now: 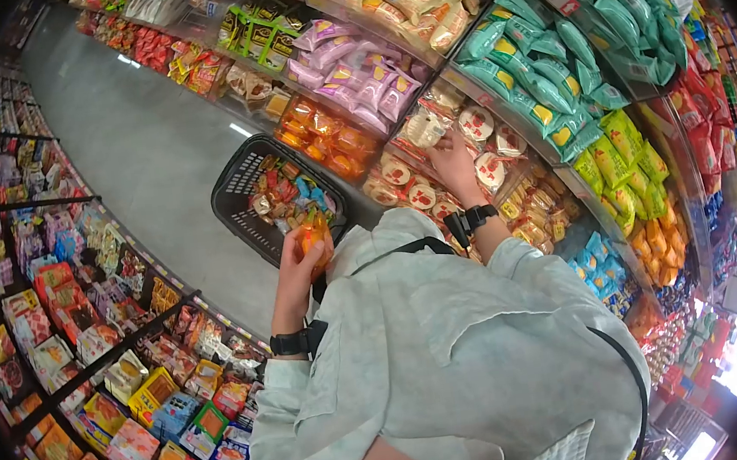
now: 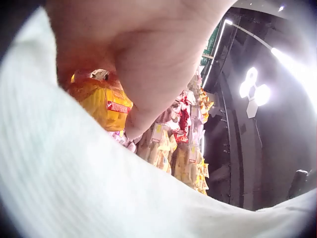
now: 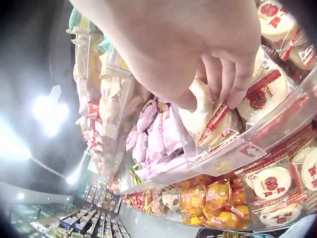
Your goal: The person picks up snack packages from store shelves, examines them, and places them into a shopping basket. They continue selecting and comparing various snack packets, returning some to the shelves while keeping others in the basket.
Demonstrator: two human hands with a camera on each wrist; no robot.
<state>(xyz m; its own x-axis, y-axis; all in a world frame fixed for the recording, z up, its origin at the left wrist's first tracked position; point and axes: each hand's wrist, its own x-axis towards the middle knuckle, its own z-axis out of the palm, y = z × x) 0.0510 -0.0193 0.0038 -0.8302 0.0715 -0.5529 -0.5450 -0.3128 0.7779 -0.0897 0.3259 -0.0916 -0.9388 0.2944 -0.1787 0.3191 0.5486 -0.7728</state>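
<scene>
My left hand grips an orange-wrapped packet beside the near rim of a black basket. In the left wrist view the packet shows orange-yellow with a red label, partly covered by the hand. Over a shelf bin of round pale cakes in clear wrappers, my right hand is at one cake packet. The right wrist view shows the thumb and curled fingers of that hand pinching the wrapped cake, which has a red strip; its upper part is hidden.
Colourful small packets lie in the basket. Orange packets, purple packets and teal packets fill neighbouring bins. Clear shelf edging runs in front of the cakes. Grey aisle floor lies left, with another stocked shelf beyond.
</scene>
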